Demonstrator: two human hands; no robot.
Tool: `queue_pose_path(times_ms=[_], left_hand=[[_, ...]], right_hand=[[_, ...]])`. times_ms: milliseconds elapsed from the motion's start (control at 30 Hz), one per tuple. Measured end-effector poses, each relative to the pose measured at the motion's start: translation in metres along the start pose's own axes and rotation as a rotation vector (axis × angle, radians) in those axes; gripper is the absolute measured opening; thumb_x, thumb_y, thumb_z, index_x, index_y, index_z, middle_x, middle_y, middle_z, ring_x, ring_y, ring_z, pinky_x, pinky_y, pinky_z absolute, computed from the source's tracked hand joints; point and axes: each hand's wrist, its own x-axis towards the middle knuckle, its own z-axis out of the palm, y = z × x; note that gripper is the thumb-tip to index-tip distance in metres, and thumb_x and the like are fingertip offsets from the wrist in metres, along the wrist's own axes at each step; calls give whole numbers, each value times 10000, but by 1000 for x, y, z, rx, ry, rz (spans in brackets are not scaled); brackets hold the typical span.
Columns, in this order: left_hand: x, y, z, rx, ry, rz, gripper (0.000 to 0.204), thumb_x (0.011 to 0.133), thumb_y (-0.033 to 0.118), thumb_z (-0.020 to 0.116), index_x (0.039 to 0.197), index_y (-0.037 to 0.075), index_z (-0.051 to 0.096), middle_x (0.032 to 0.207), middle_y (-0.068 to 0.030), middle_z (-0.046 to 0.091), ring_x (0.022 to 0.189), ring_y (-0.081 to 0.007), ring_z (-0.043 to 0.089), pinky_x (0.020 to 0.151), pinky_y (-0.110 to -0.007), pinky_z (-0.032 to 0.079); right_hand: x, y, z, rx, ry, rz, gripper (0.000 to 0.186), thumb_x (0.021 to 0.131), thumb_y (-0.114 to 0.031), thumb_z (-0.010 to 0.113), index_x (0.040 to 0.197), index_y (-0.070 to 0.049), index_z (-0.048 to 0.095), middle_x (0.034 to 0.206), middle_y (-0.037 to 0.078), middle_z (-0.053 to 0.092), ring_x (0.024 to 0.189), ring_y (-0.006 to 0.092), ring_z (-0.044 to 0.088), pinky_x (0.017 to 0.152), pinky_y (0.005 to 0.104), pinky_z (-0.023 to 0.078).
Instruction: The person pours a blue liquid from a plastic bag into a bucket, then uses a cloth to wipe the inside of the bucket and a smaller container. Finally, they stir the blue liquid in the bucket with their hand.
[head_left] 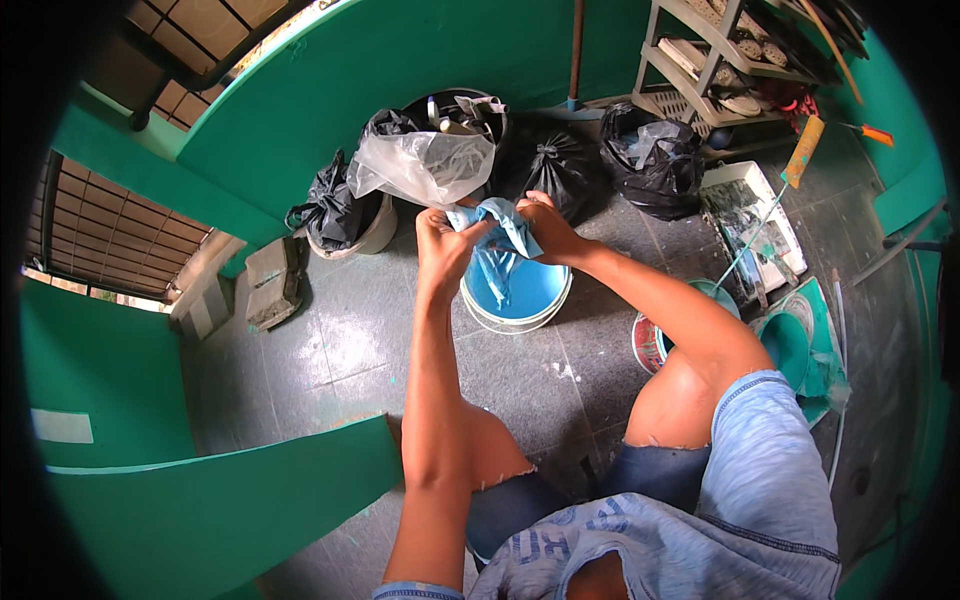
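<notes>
My left hand [446,240] and my right hand [548,226] are closed on a crumpled light blue cloth or plastic piece [505,228]; I cannot tell which material. It is held up between them above a white bucket [515,324], and strands of it hang down over the blue paint-like contents [535,290]. A translucent plastic bag [420,165] lies just beyond my hands, on the bags and containers behind.
Black bags [650,175] stand along the green wall. To my right are a paint tray [775,235], a roller [802,152], a paint can [645,345] and green containers [785,350]. A shoe rack [705,75] is behind. Pavers [270,280] and a low wall [230,510] are left.
</notes>
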Motion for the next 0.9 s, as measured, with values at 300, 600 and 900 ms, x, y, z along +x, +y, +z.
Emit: queue_pose_path(times_ms=[300,600,900], left_hand=[[3,-5,-8,-4,-5,49,74,699,11,670,692,5,597,621,39,542,579,-31,451,518,-195,363],[1,-9,3,54,-48,24,34,737,-23,580,725,8,588,662,53,532,601,-17,439,538,-181,348],[-3,-16,9,-105,-53,-41,50,712,-30,575,736,9,595,667,37,550,611,-25,465,564,-186,374]], right_hand=[[16,-22,-12,-155,39,73,492,613,-521,710,843,-96,614,867,35,565,917,219,494,872,402,301],[17,-14,-1,-50,111,132,577,595,-378,745,1006,-16,564,929,130,558,948,266,502,924,385,299],[10,-21,-5,-93,60,-22,380,668,-290,686,962,-74,585,946,73,581,991,238,503,1002,506,207]])
